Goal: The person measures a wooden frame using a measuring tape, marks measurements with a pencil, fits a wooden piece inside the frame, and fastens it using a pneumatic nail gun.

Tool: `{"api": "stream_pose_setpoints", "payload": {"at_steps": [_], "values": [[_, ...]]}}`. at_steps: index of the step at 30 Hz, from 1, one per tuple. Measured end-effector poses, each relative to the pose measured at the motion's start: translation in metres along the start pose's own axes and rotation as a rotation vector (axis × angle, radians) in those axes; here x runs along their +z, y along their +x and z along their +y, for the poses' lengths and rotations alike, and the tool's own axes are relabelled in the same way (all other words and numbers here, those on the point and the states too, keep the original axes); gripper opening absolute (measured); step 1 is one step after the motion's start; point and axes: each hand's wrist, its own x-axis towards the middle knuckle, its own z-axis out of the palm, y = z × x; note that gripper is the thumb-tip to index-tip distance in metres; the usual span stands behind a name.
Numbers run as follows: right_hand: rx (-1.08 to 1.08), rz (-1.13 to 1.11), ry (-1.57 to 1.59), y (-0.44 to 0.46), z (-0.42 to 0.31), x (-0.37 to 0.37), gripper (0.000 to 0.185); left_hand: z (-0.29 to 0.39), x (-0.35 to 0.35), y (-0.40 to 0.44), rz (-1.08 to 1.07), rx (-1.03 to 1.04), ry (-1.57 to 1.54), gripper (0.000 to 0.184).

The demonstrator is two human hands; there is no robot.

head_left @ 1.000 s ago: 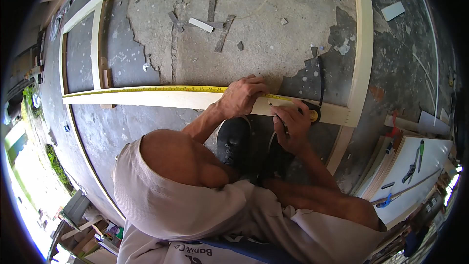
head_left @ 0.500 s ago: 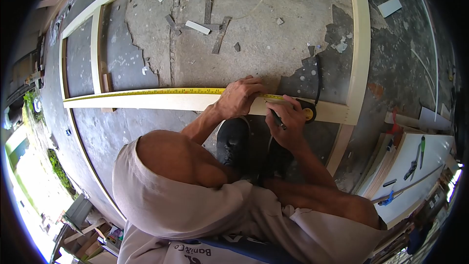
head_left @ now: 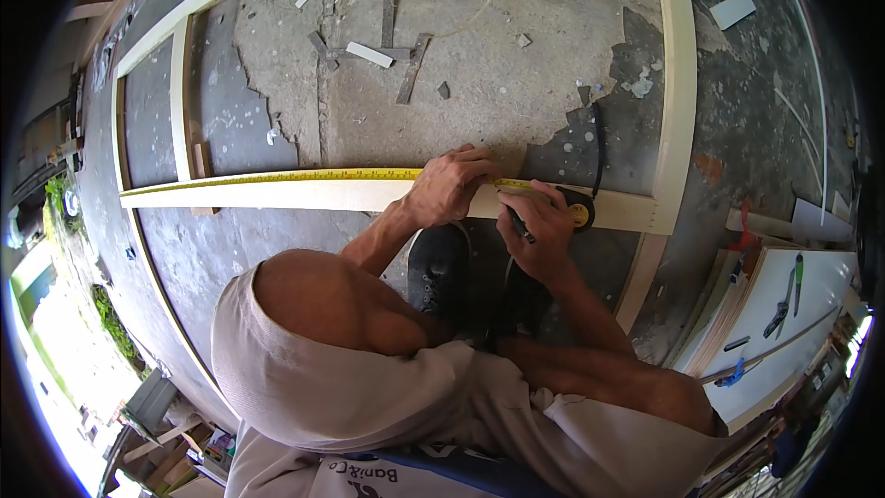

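Left hand (head_left: 452,186) and right hand (head_left: 542,226) sit apart, side by side, over one pale plank (head_left: 304,194). A yellow tape (head_left: 359,173) lies along the plank's upper face, its long axis the same as the wood's: crosswise in front of the body, the longer stretch running out to the left of the left hand. The left hand is the one on the tape, fingers bent down over it and the far edge – whether they grip or only press, I cannot tell. Right hand is closed around a dark pen (head_left: 526,233), fingertips close by the tape's near edge, exact contact unclear. The tape's black case (head_left: 583,212) sits just to the right of the right hand, clearly the nearer of the two; a black strap (head_left: 600,143) trails forward from it. Right of the case the plank meets a wider side piece (head_left: 678,101) – a corner of the frame. Below the left hand, a black shoe (head_left: 439,267). Well ahead of both hands, a white strip (head_left: 370,54) on the bare floor (head_left: 498,65). Off right, pliers (head_left: 780,314) on a white board (head_left: 816,300).
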Motion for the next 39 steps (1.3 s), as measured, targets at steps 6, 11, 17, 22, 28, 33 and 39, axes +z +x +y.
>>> {"api": "stream_pose_setpoints", "payload": {"at_steps": [6, 11, 17, 22, 28, 33, 39], "values": [[-0.008, -0.003, -0.010, 0.000, 0.000, 0.000, 0.020, -0.002, 0.002, -0.002, 0.007, 0.001, 0.007, 0.017], [-0.008, -0.044, 0.008, 0.000, 0.000, -0.004, 0.019, -0.001, 0.001, -0.001, 0.005, 0.010, 0.007, 0.018], [0.001, -0.014, 0.010, 0.001, -0.001, -0.003, 0.018, -0.002, 0.003, -0.001, 0.029, 0.001, 0.003, 0.019], [0.010, -0.014, -0.001, 0.001, -0.002, -0.002, 0.018, -0.002, 0.003, -0.001, 0.045, 0.010, 0.002, 0.018], [0.008, -0.030, 0.020, -0.001, 0.000, -0.003, 0.017, 0.000, 0.002, -0.001, 0.055, 0.018, 0.003, 0.018], [0.014, 0.011, 0.076, 0.005, -0.006, -0.015, 0.021, 0.005, -0.003, -0.002, 0.022, 0.011, -0.008, 0.017], [-0.095, -0.117, -0.277, -0.004, -0.005, -0.034, 0.036, 0.003, -0.001, -0.008, 0.084, 0.025, 0.026, 0.012]]}}
